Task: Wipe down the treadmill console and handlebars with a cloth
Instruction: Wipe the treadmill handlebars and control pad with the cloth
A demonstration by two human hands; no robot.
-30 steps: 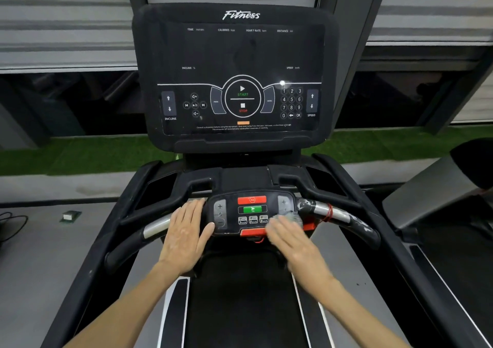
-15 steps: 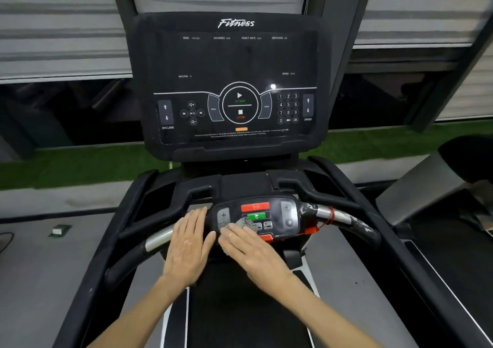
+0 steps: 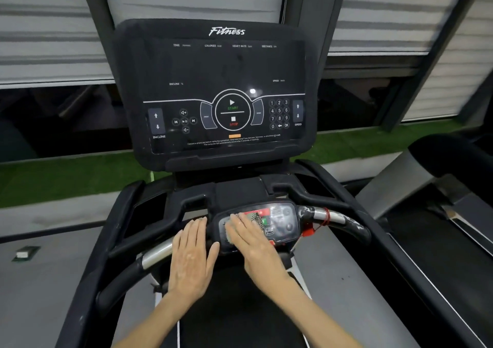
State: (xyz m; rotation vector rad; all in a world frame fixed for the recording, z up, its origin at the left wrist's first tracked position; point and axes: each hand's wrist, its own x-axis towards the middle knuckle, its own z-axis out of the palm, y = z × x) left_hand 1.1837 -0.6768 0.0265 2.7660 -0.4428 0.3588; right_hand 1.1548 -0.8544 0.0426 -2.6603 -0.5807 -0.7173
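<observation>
Two hands were in view, both flat with fingers straight. The left hand [image 3: 192, 251] rested on the bar [image 3: 120, 283] just left of the panel [image 3: 282, 223], gripping nothing. The right hand [image 3: 253, 243] pressed the cloth [image 3: 254, 218] onto the panel's left half; only a patterned edge of it showed past the fingertips. The cloth appeared thin, soft and light, so it would likely bunch or slide on the glossy panel cover. A flat palm over its middle should hold it better than a pinch at one edge. Light pressure seemed advisable over the buttons. Count: one cloth, one panel, one console [image 3: 226, 80] above the panel, two bar arms, one each side of the panel, each with one silver sleeve [image 3: 157, 254], and one red cord [image 3: 326, 215] just right of the panel
</observation>
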